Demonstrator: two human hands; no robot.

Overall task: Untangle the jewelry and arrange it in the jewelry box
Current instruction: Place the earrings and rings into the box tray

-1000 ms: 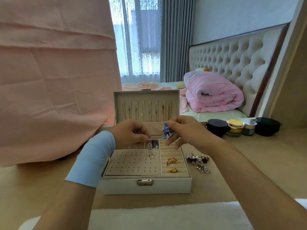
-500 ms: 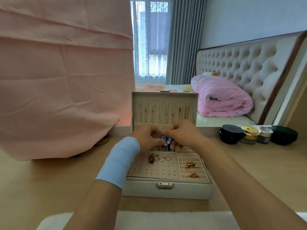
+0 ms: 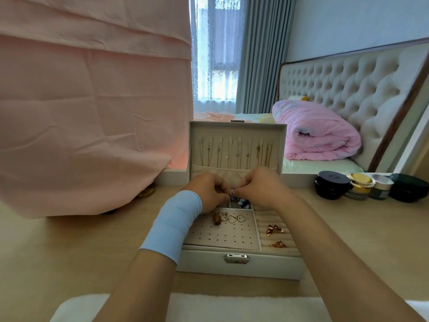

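Jewelry box (image 3: 239, 266) open; both hands, left hand (image 3: 209, 191) & right hand (image 3: 262, 189), pinch blue tangled piece (image 3: 239, 201) over far compartments. Risk: yanking could snap it or drop bits.

Left hand (image 3: 210, 190), right hand (image 3: 261, 185) pinch blue jewelry (image 3: 239, 201) over jewelry box (image 3: 239, 263).

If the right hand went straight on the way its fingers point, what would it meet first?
Probably the left hand: the right hand points leftward at it, both pinching the blue jewelry piece between them above the jewelry box.
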